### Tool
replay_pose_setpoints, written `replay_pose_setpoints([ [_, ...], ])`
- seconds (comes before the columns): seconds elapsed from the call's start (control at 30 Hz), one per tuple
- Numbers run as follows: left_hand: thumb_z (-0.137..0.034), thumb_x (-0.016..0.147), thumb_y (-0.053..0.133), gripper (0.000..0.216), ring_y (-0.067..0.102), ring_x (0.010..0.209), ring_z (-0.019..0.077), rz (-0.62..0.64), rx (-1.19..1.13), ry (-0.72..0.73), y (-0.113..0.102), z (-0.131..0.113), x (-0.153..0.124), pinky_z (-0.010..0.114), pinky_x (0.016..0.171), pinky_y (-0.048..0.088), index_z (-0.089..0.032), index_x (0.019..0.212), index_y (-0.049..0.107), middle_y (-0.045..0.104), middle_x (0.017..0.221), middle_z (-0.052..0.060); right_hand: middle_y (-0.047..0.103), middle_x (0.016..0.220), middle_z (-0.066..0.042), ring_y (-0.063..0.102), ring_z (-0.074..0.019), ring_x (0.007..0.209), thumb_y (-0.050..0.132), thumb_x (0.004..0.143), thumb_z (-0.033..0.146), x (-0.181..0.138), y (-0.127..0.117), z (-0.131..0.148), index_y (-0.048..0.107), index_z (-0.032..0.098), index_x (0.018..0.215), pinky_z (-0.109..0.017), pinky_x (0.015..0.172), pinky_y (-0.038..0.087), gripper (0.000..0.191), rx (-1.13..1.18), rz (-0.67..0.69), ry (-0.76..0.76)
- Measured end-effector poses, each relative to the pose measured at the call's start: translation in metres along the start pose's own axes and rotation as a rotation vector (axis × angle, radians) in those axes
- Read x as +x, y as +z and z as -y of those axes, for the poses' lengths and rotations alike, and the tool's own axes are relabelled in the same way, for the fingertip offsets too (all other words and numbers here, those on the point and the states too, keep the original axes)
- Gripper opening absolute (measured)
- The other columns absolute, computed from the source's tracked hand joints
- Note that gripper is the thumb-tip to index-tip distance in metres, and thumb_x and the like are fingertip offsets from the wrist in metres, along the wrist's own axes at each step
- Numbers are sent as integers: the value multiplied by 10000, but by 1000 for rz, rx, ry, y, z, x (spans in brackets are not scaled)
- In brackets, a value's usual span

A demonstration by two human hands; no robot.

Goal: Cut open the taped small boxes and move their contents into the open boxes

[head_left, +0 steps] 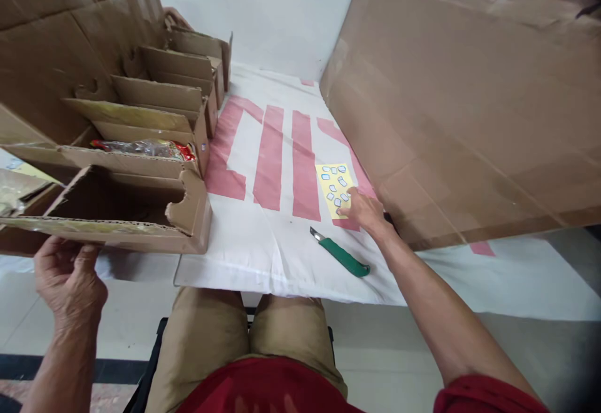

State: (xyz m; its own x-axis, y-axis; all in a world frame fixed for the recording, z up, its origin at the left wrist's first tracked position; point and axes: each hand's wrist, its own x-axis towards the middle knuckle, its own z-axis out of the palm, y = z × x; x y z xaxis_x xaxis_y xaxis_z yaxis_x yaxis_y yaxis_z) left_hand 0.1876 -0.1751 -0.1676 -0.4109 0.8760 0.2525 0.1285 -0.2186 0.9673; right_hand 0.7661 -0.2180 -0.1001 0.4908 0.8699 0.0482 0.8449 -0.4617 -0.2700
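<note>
My left hand (70, 275) grips the lower front edge of the nearest open cardboard box (195, 228), its fingertips partly hidden beneath it. On the table, my right hand (366, 209) has its thumb and a finger at the right edge of a yellow card (327, 189). Several small, pale, dark-outlined shapes are spread over that card; whether they are printed or loose I cannot tell. Just in front of the card lies a green utility knife (342, 256) with some blade out, touched by neither hand.
Several cardboard bins (176, 59) stand in a row at left, one with a clear-and-red plastic packet (145, 148). A large cardboard panel (483, 106) leans at right. Pink strips (269, 156) mark the white tabletop (263, 244). Another person's hand (178, 17) shows behind the bins.
</note>
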Motion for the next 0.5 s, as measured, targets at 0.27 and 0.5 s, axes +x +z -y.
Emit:
replay_pose_setpoints([
  [0.27,-497,719,817,534,681,1078,265,-171,97,-26,3,-4,2,401,934,573,-213,1150,684,717,1132,98,800,986,-100,757,-290,813,628,906,464,-76,15,97,742,272,1018,-436,724,582,250,418,106,-394],
  [0.5,-591,738,826,795,672,952,235,-241,208,-180,14,-14,-41,373,767,585,-242,1394,541,616,1284,134,426,1680,-166,510,-375,1475,903,698,410,-117,105,246,245,292,1684,-572,1141,503,1191,713,394,-699],
])
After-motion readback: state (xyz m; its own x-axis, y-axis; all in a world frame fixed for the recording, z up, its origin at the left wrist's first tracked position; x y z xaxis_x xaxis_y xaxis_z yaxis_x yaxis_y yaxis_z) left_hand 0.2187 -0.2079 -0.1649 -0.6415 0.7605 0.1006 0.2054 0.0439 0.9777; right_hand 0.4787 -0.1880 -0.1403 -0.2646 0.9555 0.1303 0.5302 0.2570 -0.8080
